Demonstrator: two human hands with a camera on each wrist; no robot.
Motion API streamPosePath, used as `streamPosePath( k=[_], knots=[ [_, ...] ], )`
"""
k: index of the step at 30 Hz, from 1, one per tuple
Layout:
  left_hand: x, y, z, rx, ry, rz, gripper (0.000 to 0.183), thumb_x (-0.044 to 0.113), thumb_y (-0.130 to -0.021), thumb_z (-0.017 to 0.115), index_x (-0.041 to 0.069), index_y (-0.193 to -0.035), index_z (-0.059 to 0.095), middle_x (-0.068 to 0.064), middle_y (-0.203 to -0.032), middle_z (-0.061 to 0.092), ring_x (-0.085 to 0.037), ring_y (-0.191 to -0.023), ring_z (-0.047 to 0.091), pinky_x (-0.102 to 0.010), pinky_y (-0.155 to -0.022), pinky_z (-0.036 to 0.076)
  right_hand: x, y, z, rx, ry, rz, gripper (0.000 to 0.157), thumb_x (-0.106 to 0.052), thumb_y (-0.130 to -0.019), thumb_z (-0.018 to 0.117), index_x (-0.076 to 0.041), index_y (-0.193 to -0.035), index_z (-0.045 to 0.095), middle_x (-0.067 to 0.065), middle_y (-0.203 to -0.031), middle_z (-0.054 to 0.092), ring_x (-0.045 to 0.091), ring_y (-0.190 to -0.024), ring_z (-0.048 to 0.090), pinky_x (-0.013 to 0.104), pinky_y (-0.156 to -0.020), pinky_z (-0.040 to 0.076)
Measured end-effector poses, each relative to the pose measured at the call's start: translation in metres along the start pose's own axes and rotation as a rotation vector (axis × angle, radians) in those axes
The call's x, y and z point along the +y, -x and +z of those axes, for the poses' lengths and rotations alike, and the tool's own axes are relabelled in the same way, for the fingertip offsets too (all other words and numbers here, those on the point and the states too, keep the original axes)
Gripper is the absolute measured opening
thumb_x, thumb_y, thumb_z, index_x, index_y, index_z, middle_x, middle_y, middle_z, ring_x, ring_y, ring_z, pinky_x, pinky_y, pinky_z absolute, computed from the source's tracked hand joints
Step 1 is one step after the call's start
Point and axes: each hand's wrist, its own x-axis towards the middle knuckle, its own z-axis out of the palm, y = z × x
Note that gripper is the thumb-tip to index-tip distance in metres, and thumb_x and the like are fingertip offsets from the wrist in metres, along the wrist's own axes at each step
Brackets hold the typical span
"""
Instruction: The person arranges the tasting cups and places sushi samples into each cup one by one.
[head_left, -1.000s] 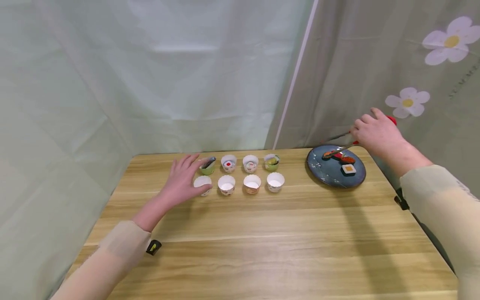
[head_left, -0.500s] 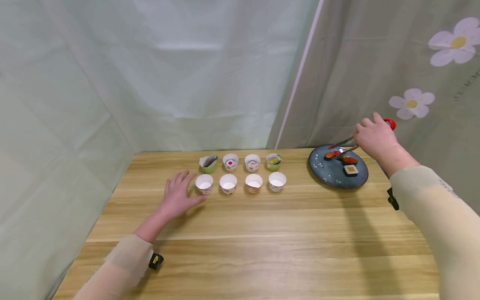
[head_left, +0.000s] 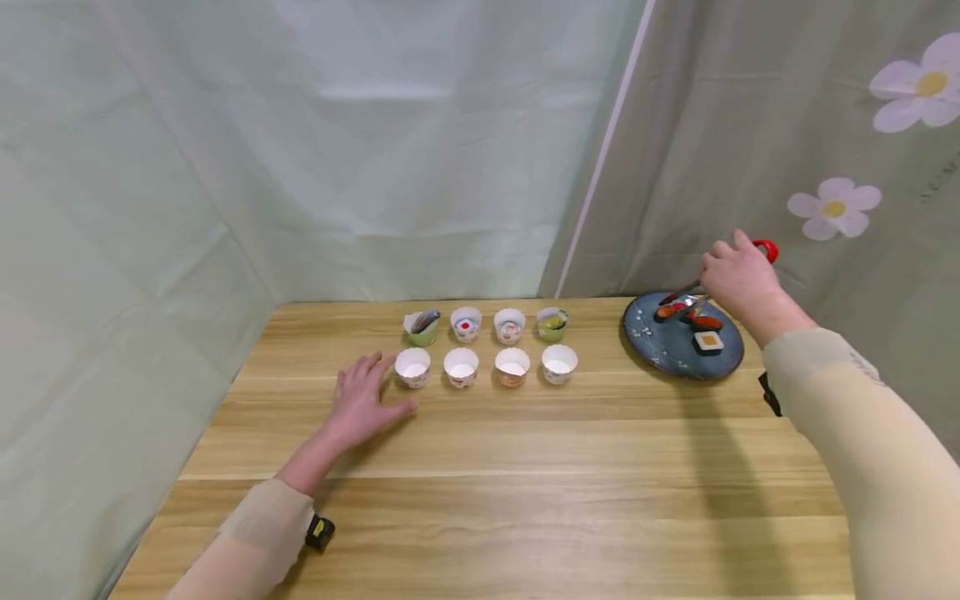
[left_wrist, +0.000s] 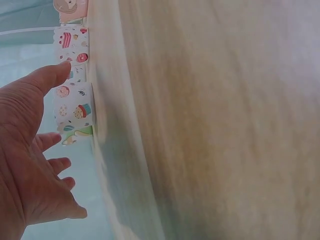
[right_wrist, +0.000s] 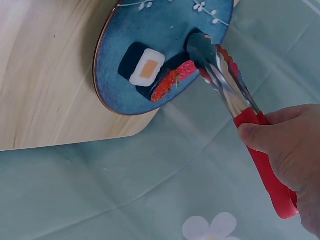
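My right hand (head_left: 742, 279) grips red-handled tongs (right_wrist: 260, 155) above the blue plate (head_left: 656, 346). The tips of the tongs are down among the sushi pieces at the plate's far side; whether they pinch one cannot be told. A white-topped sushi piece (right_wrist: 147, 67) and an orange-topped one (right_wrist: 165, 86) lie beside them. My left hand (head_left: 363, 404) is spread low over the table, fingers extended, holding nothing. It is nearest to the white paper cup (head_left: 413, 368) at the left end of the front row. In the left wrist view, that patterned cup (left_wrist: 74, 107) stands beyond thumb and fingers.
Two rows of paper cups stand along the back of the wooden table (head_left: 525, 483). The back row, including a green cup (head_left: 422, 327), holds small items; the front row shows bare insides. A pale curtain (head_left: 420, 150) hangs behind the table's back edge.
My left hand has drawn back from the left-end cups, uncovering them. My right hand has shifted slightly down and left, and the tongs' arms stand closer together among the sushi. The head view has shifted slightly.
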Motion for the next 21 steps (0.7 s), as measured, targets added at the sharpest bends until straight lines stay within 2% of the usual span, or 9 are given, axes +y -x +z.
streamPosePath(
  k=[10,21],
  knots=[
    [0.0012,0.0002,0.0023,0.009,0.004,-0.017,0.100,0.049,-0.083,0.082,0.005,-0.158,0.032,-0.029,-0.163,0.021,-0.051,-0.150,0.013,-0.072,-0.117,0.000,-0.0053,-0.0047,0.0037,0.009,0.028,-0.008,0.021,-0.003,-0.073,0.091,-0.012,-0.082,0.074,0.008,-0.091,0.063,0.034,-0.094,0.052,0.062,-0.103,0.032],
    [-0.0006,-0.0088,-0.0010,0.015,0.026,-0.043,0.102,0.049,-0.083,0.082,0.001,-0.157,0.032,-0.030,-0.162,0.021,-0.052,-0.150,0.011,-0.071,-0.117,-0.001,-0.0055,-0.0025,-0.0011,-0.002,0.035,-0.007,0.022,-0.004,-0.072,0.092,-0.013,-0.080,0.073,0.007,-0.093,0.065,0.033,-0.094,0.052,0.059,-0.099,0.034]
  ],
)
